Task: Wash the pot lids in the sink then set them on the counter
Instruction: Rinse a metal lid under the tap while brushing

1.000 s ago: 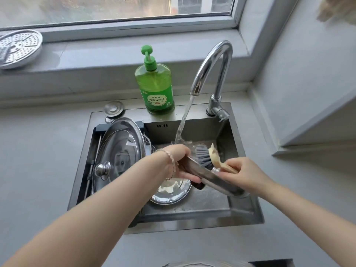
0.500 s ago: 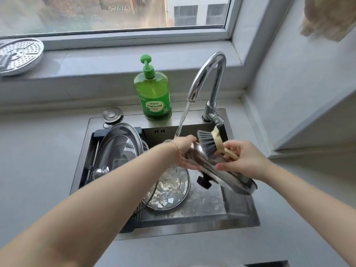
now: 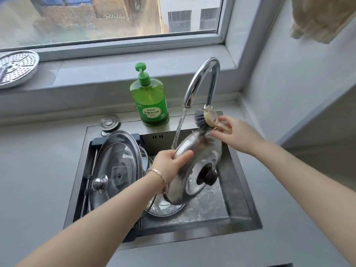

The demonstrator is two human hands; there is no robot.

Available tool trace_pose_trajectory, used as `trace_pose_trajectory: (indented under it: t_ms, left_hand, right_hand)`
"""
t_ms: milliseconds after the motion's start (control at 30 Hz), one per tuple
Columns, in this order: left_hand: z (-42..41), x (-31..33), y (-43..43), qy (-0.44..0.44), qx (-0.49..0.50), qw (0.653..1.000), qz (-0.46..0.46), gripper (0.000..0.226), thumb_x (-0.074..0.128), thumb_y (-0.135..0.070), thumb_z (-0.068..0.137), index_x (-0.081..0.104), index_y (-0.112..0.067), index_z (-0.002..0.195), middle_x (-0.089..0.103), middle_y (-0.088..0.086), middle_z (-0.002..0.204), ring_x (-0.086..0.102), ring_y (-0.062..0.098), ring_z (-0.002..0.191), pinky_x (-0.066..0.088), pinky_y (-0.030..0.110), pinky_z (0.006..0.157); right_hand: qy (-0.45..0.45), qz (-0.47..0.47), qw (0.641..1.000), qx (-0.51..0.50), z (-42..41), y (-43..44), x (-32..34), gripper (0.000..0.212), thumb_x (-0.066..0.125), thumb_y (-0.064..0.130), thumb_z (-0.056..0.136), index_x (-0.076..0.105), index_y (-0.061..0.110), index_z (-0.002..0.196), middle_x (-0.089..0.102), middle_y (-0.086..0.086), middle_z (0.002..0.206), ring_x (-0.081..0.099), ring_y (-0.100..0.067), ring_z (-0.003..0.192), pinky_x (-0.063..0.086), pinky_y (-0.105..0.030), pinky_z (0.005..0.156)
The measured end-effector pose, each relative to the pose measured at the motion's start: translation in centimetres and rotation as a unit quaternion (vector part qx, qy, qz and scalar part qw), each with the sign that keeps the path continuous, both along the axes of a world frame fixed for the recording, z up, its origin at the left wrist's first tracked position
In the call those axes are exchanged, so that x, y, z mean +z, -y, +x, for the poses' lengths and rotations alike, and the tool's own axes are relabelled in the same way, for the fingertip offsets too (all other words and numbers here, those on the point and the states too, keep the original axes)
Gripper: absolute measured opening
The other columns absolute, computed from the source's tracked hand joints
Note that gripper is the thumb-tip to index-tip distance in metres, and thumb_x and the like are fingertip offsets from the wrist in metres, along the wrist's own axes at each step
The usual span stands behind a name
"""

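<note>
Sink (image 3: 244,182): I see it sunk in the worktop (image 3: 38,170), tap (image 3: 202,74) running.
Glass lid (image 3: 115,164): leaning at the sink's left.
Steel lid (image 3: 185,187): tilted over the sink, under the stream.
Left hand (image 3: 169,162): my grip is on the steel lid's rim.
Right hand (image 3: 237,133): fingers holding the brush (image 3: 206,118), bristles at the steel lid's far edge.

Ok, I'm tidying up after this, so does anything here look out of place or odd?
Nothing serious. The drain plug lies on the counter at the back left corner of the sink, and a perforated steamer plate sits on the windowsill.
</note>
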State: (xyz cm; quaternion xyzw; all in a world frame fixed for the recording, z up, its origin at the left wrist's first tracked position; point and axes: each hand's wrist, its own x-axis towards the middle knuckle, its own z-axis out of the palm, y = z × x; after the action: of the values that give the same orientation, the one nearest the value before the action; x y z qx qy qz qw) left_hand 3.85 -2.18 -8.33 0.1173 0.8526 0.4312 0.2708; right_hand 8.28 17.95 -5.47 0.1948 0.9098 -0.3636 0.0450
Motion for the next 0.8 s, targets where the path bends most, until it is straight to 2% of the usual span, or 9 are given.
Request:
trace_pose_trajectory:
  t_ms: [133, 233, 300, 367, 433, 500, 633, 700, 800]
  left_hand:
    - [-0.4, 0.1, 0.1, 0.092, 0.203, 0.974, 0.048, 0.052, 0.033, -0.057, 0.091, 0.038, -0.015, 0.061, 0.038, 0.005, 0.062, 0.038, 0.017, 0.058, 0.030, 0.026, 0.055]
    - [-1.0, 0.6, 0.1, 0.086, 0.285, 0.954, 0.027, 0.053, 0.027, -0.051, 0.096, 0.032, -0.015, 0.058, 0.036, 0.002, 0.061, 0.035, 0.015, 0.054, 0.027, 0.024, 0.051]
    - [-1.3, 0.4, 0.6, 0.070, 0.297, 0.952, 0.028, 0.054, 0.027, -0.050, 0.097, 0.035, -0.013, 0.058, 0.039, 0.002, 0.060, 0.036, 0.014, 0.053, 0.028, 0.022, 0.050]
    - [-1.4, 0.4, 1.0, 0.057, 0.296, 0.953, 0.037, 0.053, 0.029, -0.051, 0.096, 0.041, -0.011, 0.063, 0.041, 0.004, 0.061, 0.037, 0.015, 0.053, 0.029, 0.024, 0.049]
    - [-1.2, 0.5, 0.9, 0.053, 0.290, 0.955, 0.039, 0.049, 0.031, -0.051, 0.095, 0.046, -0.010, 0.073, 0.038, 0.006, 0.063, 0.035, 0.017, 0.052, 0.027, 0.026, 0.047]
    - [-1.0, 0.6, 0.7, 0.048, 0.285, 0.956, 0.039, 0.046, 0.032, -0.050, 0.096, 0.047, -0.010, 0.079, 0.037, 0.008, 0.065, 0.034, 0.017, 0.051, 0.026, 0.026, 0.045]
    - [-1.3, 0.7, 1.0, 0.037, 0.291, 0.955, 0.034, 0.051, 0.035, -0.048, 0.095, 0.041, -0.010, 0.063, 0.034, 0.005, 0.056, 0.032, 0.017, 0.047, 0.024, 0.017, 0.033]
    - [-1.1, 0.8, 1.1, 0.026, 0.283, 0.958, 0.032, 0.053, 0.037, -0.047, 0.095, 0.030, -0.014, 0.055, 0.027, 0.001, 0.050, 0.028, 0.012, 0.038, 0.018, 0.015, 0.029]
    - [-0.8, 1.0, 1.0, 0.015, 0.275, 0.961, 0.036, 0.054, 0.040, -0.045, 0.095, 0.024, -0.016, 0.052, 0.023, 0.000, 0.047, 0.024, 0.008, 0.033, 0.016, 0.016, 0.030]
  right_hand:
    - [0.012, 0.002, 1.000, -0.017, 0.6, 2.3, -2.5, 0.049, 0.038, 0.035, 0.098, 0.023, 0.040, 0.145, 0.068, -0.012, 0.107, 0.062, -0.030, 0.098, 0.047, -0.039, 0.088]
    - [-0.013, -0.037, 0.998, 0.042, 1.5, 6.4, -2.3, 0.047, 0.043, 0.028, 0.097, 0.033, 0.045, 0.139, 0.067, -0.012, 0.114, 0.065, -0.028, 0.095, 0.051, -0.041, 0.087]
    - [-0.040, -0.054, 0.993, 0.093, 2.3, 8.2, -1.4, 0.045, 0.047, 0.025, 0.095, 0.041, 0.048, 0.133, 0.070, -0.006, 0.109, 0.067, -0.024, 0.080, 0.054, -0.038, 0.079]
    - [-0.026, -0.053, 0.994, 0.091, 1.6, 7.4, -1.2, 0.042, 0.047, 0.025, 0.096, 0.044, 0.048, 0.131, 0.066, 0.008, 0.089, 0.054, -0.009, 0.052, 0.047, -0.020, 0.057]
    - [-0.003, -0.050, 0.998, 0.024, 0.1, 5.5, -1.7, 0.042, 0.046, 0.026, 0.096, 0.043, 0.044, 0.134, 0.063, 0.016, 0.086, 0.054, -0.001, 0.061, 0.039, -0.016, 0.058]
    - [0.007, -0.063, 0.998, -0.004, -0.2, 5.1, -1.8, 0.044, 0.044, 0.026, 0.096, 0.041, 0.042, 0.136, 0.067, 0.014, 0.099, 0.060, -0.007, 0.082, 0.041, -0.021, 0.069]
    - [-0.034, -0.093, 0.992, 0.076, 2.4, 7.8, -1.6, 0.042, 0.047, 0.026, 0.095, 0.045, 0.045, 0.133, 0.066, 0.006, 0.118, 0.064, -0.020, 0.101, 0.050, -0.036, 0.091]
    - [-0.016, -0.086, 0.996, 0.036, 1.6, 6.3, -2.4, 0.041, 0.048, 0.026, 0.095, 0.046, 0.043, 0.133, 0.067, 0.019, 0.099, 0.063, -0.009, 0.081, 0.050, -0.025, 0.079]
    - [0.023, -0.080, 0.996, -0.015, 0.7, 4.9, -3.0, 0.043, 0.045, 0.024, 0.096, 0.044, 0.038, 0.137, 0.046, 0.025, 0.071, 0.041, 0.000, 0.062, 0.035, -0.017, 0.062]
